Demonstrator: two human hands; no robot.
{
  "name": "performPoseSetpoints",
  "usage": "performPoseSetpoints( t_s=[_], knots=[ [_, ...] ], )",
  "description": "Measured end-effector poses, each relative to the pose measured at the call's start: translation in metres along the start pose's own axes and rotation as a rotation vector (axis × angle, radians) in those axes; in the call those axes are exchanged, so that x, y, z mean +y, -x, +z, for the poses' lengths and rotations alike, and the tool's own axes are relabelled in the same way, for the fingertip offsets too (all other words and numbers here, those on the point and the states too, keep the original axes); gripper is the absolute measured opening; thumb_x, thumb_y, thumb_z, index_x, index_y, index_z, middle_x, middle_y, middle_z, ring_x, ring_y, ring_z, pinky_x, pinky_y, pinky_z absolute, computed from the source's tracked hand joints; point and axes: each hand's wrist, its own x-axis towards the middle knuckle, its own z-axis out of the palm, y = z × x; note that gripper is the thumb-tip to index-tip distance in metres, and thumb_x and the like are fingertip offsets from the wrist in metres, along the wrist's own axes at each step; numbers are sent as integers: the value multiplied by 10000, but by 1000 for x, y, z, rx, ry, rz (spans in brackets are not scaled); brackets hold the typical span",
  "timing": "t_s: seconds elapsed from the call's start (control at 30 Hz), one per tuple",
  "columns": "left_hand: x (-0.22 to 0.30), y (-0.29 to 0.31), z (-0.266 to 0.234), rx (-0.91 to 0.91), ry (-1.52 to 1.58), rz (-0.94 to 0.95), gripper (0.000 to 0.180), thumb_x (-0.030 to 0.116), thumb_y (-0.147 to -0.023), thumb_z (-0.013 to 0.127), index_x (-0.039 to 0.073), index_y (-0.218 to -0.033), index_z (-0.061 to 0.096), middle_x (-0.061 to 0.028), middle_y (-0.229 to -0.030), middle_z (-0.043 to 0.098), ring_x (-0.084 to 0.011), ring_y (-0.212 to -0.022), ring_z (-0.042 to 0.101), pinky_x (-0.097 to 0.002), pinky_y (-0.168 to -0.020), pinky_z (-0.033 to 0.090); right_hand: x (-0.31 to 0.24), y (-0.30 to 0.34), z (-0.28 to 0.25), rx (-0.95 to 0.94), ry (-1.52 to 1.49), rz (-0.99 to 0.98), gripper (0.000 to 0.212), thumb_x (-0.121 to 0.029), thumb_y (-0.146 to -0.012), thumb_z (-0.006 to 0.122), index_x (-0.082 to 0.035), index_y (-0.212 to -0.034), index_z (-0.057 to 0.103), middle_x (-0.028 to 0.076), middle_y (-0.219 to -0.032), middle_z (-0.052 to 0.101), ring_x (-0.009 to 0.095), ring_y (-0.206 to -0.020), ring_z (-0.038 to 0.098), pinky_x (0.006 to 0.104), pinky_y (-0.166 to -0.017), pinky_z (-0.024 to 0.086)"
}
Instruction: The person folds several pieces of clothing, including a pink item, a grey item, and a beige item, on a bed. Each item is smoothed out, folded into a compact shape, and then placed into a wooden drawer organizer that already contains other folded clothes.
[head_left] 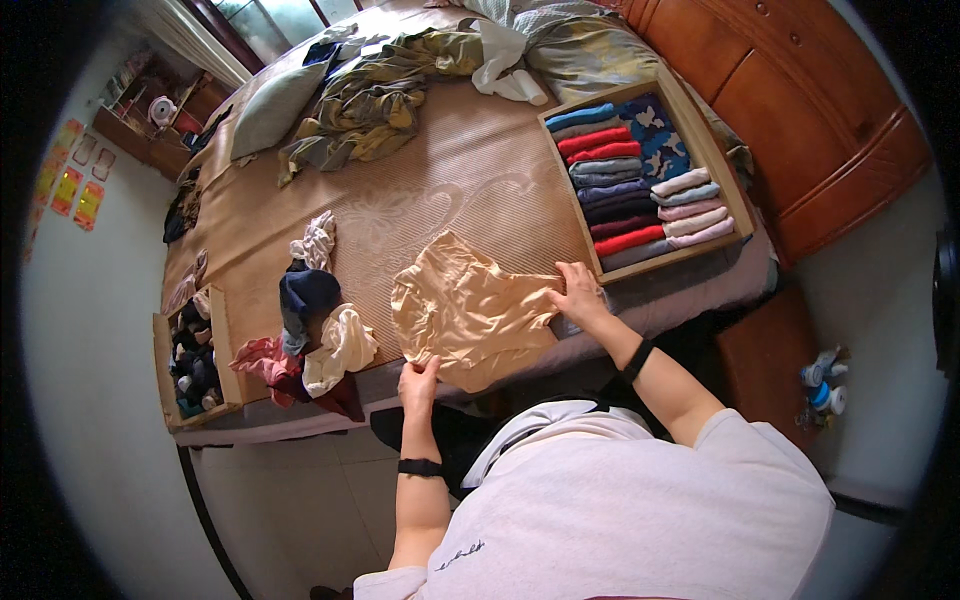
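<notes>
A pair of beige underpants (470, 310) lies spread and wrinkled at the near edge of the bed. My left hand (419, 383) pinches its near left edge between thumb and fingers. At its right corner, my right hand (578, 296) has hold of the fabric, close to the wooden drawer box (668, 262). That box holds a row of folded garments (610, 185) in red, blue, grey and dark colours, a shorter row of pale folded ones (690, 210) and a blue camouflage-patterned cloth (650, 130).
Left of the underpants lies a loose heap of clothes, with a cream piece (342, 348), a navy one (310, 295) and a pink one (265, 358). A second wooden box (228, 350) holds dark balled items. Farther back are rumpled bedding (375, 100) and a pillow (280, 108).
</notes>
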Motion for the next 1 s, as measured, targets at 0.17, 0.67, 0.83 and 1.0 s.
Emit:
performPoseSetpoints(
  t_s=[0.17,0.67,0.83,1.0],
  knots=[
    [29,31,2,-215,30,14,395,365,-809,726,13,-986,691,-103,-880,712,-204,-820,688,-338,-725,516,-3,1,0,-238,-21,109,391,-241,-798,688,-6,-1086,567,209,-1061,614,383,-1035,583,466,-899,464],
    [7,65,3,-287,602,70,729,31,-881,630,143,-1495,253,-97,-1146,578,-134,-884,582,-265,-665,514,1,61,-29,-421,-748,252,472,-69,-872,623,-47,-1328,502,30,-928,643,87,-782,570,230,-716,466],
    [-6,36,-10,220,93,351,424,34,-843,613,69,-1265,584,-118,-1096,585,-239,-886,617,-338,-858,501,-14,49,-38,-569,-605,237,235,-41,-813,529,-24,-967,705,-5,-841,655,78,-738,559,230,-661,451],
    [68,50,-10,-37,112,409,349,127,-882,657,59,-1222,613,-121,-1182,551,-199,-948,614,-322,-827,520,-22,61,-44,-670,-561,224,203,-48,-822,563,-24,-968,703,4,-836,664,82,-744,577,229,-685,473]
  ],
)
